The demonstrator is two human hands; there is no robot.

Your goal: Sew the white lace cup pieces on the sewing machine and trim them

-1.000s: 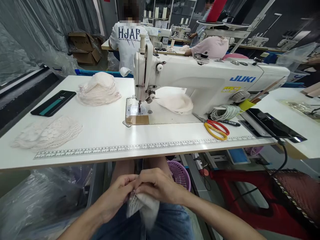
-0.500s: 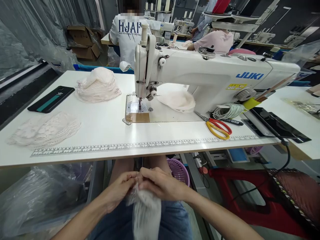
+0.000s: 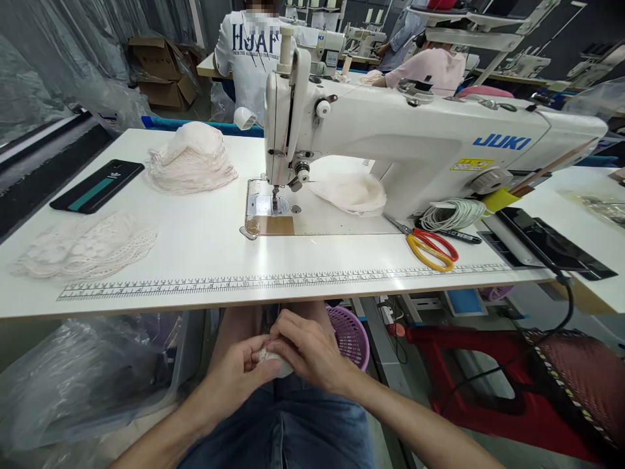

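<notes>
Below the table edge, over my lap, my left hand [image 3: 237,374] and my right hand [image 3: 307,352] close together on a small bunched piece of white lace fabric [image 3: 274,362]; only a little of it shows between the fingers. Ahead stands a white JUKI sewing machine [image 3: 415,140] on the white table [image 3: 205,251], its needle plate [image 3: 266,208] bare. A stack of pale fabric cups [image 3: 190,159] sits at the back left, flat lace pieces [image 3: 85,247] at the front left, and one cup [image 3: 349,192] lies under the machine arm.
Red and yellow scissors [image 3: 432,247] lie right of the needle plate, beside a coil of white cord [image 3: 452,213]. A black phone [image 3: 97,185] rests at the far left. A purple basket [image 3: 349,335] stands under the table. Two people sit at machines behind.
The fabric that hung down from my hands over my lap is now gathered up into a small bundle between them. My hands stay under the table edge.
</notes>
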